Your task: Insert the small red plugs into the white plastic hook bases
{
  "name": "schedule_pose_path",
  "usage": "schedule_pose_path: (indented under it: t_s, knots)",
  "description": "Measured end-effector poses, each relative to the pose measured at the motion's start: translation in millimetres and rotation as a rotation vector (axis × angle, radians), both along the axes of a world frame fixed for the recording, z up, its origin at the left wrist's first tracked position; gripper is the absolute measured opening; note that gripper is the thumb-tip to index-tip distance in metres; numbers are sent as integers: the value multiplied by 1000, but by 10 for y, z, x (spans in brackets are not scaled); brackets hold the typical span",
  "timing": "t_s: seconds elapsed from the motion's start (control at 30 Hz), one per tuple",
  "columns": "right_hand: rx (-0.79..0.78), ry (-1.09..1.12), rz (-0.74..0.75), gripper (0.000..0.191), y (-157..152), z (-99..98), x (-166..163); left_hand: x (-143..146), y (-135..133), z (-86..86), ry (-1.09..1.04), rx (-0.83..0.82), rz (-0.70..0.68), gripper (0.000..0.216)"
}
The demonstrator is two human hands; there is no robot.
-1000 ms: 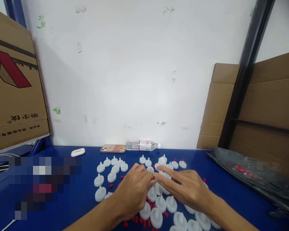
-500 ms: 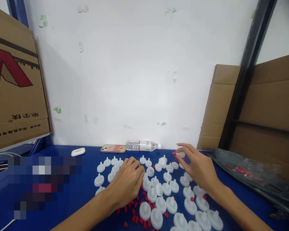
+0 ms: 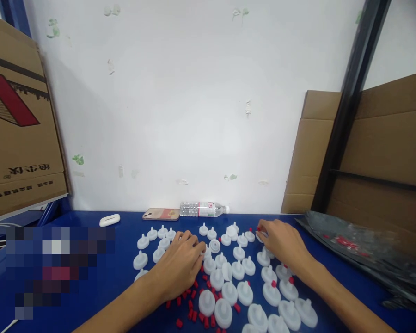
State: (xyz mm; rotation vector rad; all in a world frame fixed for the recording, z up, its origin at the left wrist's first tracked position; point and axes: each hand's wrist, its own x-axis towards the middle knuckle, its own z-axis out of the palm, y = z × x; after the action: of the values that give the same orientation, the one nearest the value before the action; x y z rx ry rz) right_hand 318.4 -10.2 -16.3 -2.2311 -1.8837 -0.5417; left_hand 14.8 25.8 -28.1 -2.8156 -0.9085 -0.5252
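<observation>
Head view: worn on the head, set above and back from the bottle (image 3: pixel 204 209)
Facing: directed over the blue table (image 3: pixel 125 245) to the white wall (image 3: pixel 194 115) behind the bottle
Nearness: left hand (image 3: pixel 183 259) and right hand (image 3: pixel 280 238) seen nearer than the bottle
Framing: bottle caught below centre

You have milky-white round plastic caps (image 3: pixel 223 314) and bright-red small plastic cylinders (image 3: pixel 237 307) on your plain blue counter (image 3: pixel 125 259).
</observation>
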Motion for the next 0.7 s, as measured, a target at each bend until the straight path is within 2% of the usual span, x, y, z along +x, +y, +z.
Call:
schedule_pose_path:
  t_s: [0.23,0.7]
  knots:
    - [-103,41,-36,19,-9,-36,-17,5,-12,2,3,12,1,24]
    - [-111,73,-34,16,-15,-35,-12,17,-28,36,12,12,14,21]
